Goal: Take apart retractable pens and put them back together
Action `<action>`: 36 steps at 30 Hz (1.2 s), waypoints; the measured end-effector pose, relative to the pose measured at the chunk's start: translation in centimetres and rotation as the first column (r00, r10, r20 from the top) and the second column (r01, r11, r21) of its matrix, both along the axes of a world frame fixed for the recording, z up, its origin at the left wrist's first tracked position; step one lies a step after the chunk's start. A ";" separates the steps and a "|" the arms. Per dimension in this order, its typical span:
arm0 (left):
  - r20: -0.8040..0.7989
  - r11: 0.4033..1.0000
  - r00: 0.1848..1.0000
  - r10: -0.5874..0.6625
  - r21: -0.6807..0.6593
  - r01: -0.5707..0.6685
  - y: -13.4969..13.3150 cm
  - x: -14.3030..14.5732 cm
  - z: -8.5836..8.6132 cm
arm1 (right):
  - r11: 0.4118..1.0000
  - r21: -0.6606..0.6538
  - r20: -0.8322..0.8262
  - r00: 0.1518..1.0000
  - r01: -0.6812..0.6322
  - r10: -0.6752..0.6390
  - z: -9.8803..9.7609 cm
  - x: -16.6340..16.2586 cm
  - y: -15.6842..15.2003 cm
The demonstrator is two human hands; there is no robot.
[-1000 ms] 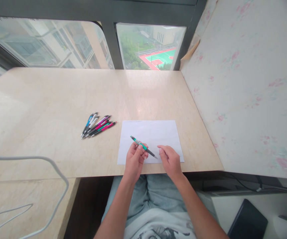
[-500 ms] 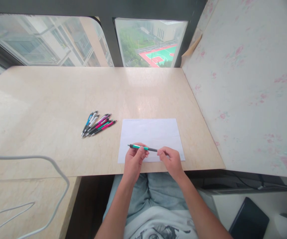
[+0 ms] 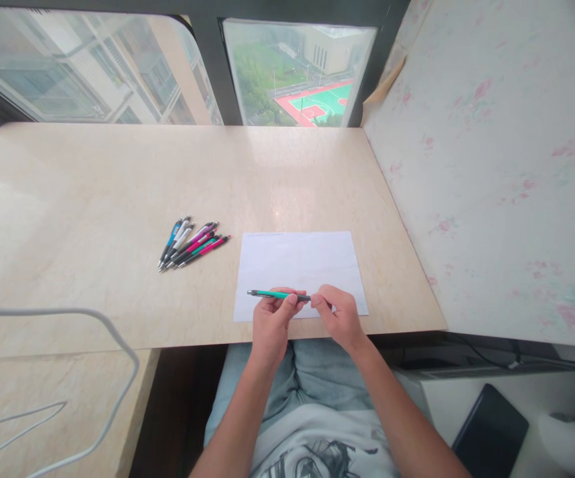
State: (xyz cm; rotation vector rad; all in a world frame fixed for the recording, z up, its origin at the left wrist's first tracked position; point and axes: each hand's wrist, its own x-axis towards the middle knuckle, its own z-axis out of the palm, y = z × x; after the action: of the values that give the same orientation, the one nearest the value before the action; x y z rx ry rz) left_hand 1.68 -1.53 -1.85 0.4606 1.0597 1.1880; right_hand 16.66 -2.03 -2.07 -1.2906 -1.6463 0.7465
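Note:
A green pen with a dark grip (image 3: 270, 293) lies nearly level above the near part of a white sheet of paper (image 3: 297, 259). My left hand (image 3: 275, 318) is closed around its middle and grip, thumb on top. At the tip end, my right hand (image 3: 337, 312) pinches with thumb and forefinger; its fingers hide the very point. Faint writing runs along the sheet's top left edge. To the left of the paper, several pens (image 3: 192, 245) in blue, white, purple, pink and green lie in a loose fanned pile.
The pale desk (image 3: 118, 179) meets a flowered wall (image 3: 491, 166) on the right and windows at the back. A grey-white cable (image 3: 118, 338) loops across the near left. Below right, a dark flat object (image 3: 491, 431) rests on a white surface.
My left hand has slid along the pen toward its tip, so more of the green barrel shows. My right hand stays at the tip end. The whole view has shifted slightly.

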 end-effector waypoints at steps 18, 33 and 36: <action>0.031 0.996 0.996 -0.084 0.018 0.083 0.4 -0.7 0.1 | 0.993 0.065 -0.091 0.990 -0.103 0.109 -0.6 1.1 0.9; -0.092 0.996 0.993 0.073 0.062 -0.068 1.0 -1.5 -0.2 | 0.962 -0.238 -0.179 0.967 0.134 -0.179 -1.6 0.3 0.8; -0.071 0.991 0.990 0.121 0.060 -0.117 1.1 -1.2 -0.5 | 0.969 -0.201 -0.157 0.971 0.146 -0.179 -1.5 0.3 0.8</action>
State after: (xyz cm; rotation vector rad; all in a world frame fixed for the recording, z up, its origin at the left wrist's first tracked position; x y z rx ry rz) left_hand 0.50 -0.40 -2.35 0.4937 1.1331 1.3175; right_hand 16.95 -1.20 -3.53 -1.4314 -1.3377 0.9034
